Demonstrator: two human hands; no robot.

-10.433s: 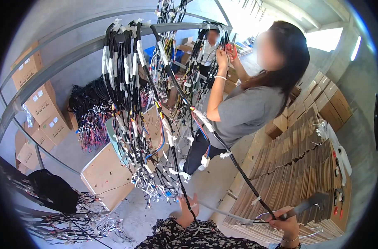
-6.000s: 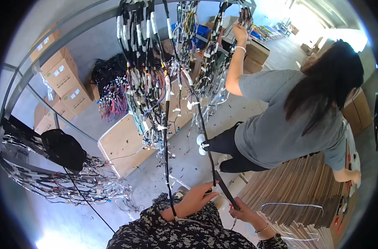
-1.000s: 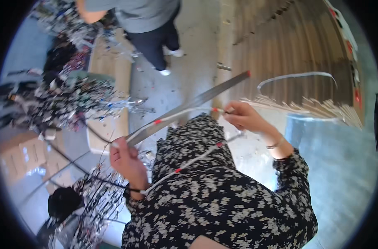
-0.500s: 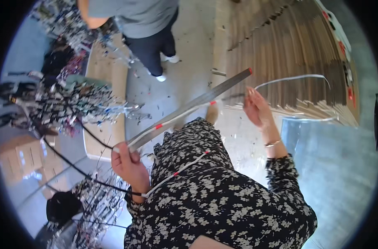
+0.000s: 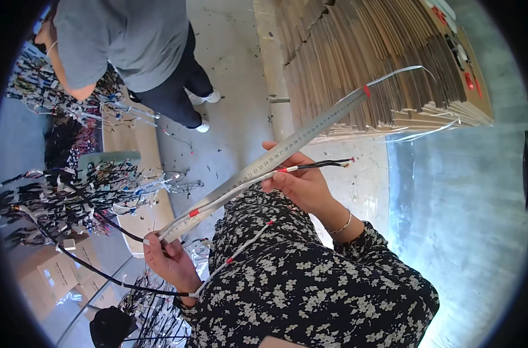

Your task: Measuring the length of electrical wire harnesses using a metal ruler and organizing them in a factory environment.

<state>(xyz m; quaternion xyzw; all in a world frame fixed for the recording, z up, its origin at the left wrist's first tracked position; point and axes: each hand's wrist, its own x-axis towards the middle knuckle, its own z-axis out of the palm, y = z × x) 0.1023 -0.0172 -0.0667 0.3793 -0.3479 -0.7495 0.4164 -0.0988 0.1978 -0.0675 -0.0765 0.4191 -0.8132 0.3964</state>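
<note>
A long steel ruler [image 5: 311, 130] slants up to the right in front of me, scale side showing, with red tape near its far end. Along it runs a white-sleeved cable [image 5: 232, 191] with red bands; thin black wires [image 5: 328, 163] stick out of its end. My left hand [image 5: 172, 267] pinches the ruler's near end and the cable together. Farther up, my right hand [image 5: 303, 190] grips the ruler and the cable near a red band. A second white branch [image 5: 249, 240] with red bands lies over my dress; a black cable [image 5: 110, 277] leads from it leftward.
Bundles of cables with connectors [image 5: 96, 185] hang and lie at the left. A co-worker in a grey shirt [image 5: 122, 40] stands at the upper left. Stacked flat cardboard [image 5: 357, 58] fills the upper right, with a loose white strap over it. Cardboard boxes [image 5: 61, 275] stand lower left.
My right hand has come left and closed on the ruler and cable. The ruler's scale now faces up. The view has shifted, and the co-worker appears larger.
</note>
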